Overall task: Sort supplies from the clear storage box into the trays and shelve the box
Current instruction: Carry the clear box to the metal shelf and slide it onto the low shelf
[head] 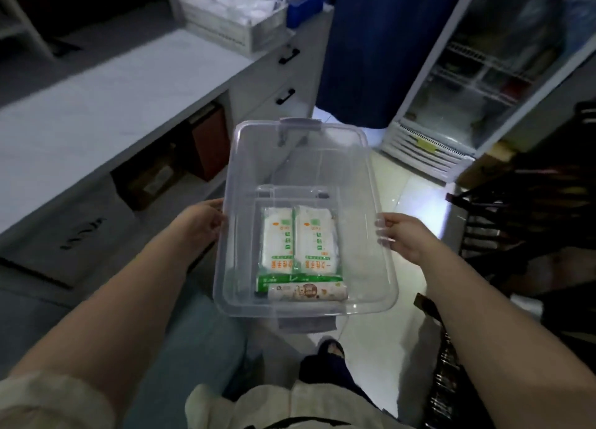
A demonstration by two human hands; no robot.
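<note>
I carry the clear storage box (pixel 300 157) in front of me, above the floor. My left hand (pixel 201 223) grips its left rim and my right hand (pixel 403 235) grips its right rim. Inside, toward the near end, lie two white packs with green print (pixel 301 240), side by side. A small printed roll-shaped pack (pixel 308 292) lies across the near wall. Grey latch handles sit at the far and near ends of the box. A white slotted tray (pixel 225 12) with white wrapped supplies stands on the counter at the back, with a blue tray (pixel 304 4) beside it.
A long white counter (pixel 113 90) runs along my left, with drawers and open shelves holding cardboard boxes (pixel 154 177) below. A glass-door fridge (pixel 477 83) stands ahead right. Dark racks (pixel 522 203) crowd the right side. A blue curtain hangs ahead. Pale floor tiles lie between.
</note>
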